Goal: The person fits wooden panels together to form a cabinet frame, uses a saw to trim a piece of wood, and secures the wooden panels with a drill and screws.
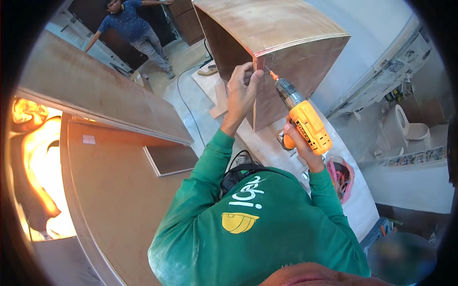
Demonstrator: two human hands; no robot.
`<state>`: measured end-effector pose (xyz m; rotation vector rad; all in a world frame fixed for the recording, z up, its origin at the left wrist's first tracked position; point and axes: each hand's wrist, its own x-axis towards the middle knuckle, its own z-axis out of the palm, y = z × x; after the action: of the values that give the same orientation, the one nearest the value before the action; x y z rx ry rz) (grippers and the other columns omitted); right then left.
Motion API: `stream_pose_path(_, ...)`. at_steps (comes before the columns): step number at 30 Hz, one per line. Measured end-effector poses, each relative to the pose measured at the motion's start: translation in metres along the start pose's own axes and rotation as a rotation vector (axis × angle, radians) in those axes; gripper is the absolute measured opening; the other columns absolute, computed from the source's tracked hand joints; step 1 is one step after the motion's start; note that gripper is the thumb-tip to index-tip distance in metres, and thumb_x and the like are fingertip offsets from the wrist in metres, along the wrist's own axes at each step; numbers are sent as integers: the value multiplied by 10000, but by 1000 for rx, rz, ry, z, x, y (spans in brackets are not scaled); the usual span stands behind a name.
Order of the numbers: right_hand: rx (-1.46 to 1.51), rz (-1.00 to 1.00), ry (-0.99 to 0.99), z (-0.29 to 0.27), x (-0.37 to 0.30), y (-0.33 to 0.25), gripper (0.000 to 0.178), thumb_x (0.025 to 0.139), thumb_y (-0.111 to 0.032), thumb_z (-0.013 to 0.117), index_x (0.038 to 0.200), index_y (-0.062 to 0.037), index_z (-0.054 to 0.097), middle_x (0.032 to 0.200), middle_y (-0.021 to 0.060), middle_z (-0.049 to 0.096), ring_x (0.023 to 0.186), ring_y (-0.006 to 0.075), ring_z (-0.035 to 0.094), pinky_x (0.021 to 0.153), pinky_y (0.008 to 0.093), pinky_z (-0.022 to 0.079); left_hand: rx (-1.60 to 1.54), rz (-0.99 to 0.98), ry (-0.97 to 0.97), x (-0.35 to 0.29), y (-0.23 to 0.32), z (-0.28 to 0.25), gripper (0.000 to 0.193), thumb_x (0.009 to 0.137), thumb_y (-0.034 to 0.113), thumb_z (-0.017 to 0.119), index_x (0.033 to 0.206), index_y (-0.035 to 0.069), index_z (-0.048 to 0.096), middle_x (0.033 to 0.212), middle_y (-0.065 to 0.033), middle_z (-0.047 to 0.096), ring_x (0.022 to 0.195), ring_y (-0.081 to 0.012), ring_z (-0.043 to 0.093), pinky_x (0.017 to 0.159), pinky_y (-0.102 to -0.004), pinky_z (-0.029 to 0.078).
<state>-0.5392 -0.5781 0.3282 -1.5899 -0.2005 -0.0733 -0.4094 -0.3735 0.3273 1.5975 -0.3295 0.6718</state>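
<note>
A plywood cabinet box stands in front of me, its hollow side facing left. My left hand grips its near upright edge just below the top corner, fingers round the edge and thumb on the side panel. My right hand is wrapped round the handle of a yellow cordless drill, which points up and left. The drill's orange-collared bit reaches the side panel near my left thumb. Whether its tip touches the wood, I cannot tell.
Large wooden panels fill the left, with a small board against them. A pink bag of tools lies right of my arm. A cable crosses the floor. Another person stands at the far left. A white toilet is far right.
</note>
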Motion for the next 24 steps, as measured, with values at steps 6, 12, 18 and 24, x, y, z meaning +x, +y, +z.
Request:
stream_pose_path(6,-2,-29,-7,5,6,0,334,946,-130,750,1252,-19,674,1111,30,718,1001,111,673,874,283,538,35,-39,88,-3,-8,4,324,1001,263,711,1158,-18,669,1036,-107,675,879,-178,684,773,-331,553)
stream_pose_path(12,90,-49,-16,7,10,4,320,943,-127,751,1245,-48,680,1054,6,706,922,88,664,817,270,541,124,6,82,0,0,11,316,1028,258,686,1154,-28,639,950,-46,698,808,-77,617,720,-239,515)
stream_pose_path(18,8,-59,-47,2,13,28,323,934,-183,776,1226,-68,701,1042,47,723,916,149,681,795,311,536,44,-11,62,1,-16,9,309,1035,262,673,1157,-17,619,966,-46,675,843,-86,625,737,-252,520)
stream_pose_path(24,-181,-273,-23,3,17,48,370,883,-144,808,1225,-70,689,1058,110,732,947,286,700,805,400,544,-73,-35,41,1,-7,10,318,1049,273,651,1175,-14,603,965,-39,664,844,-80,606,751,-240,509)
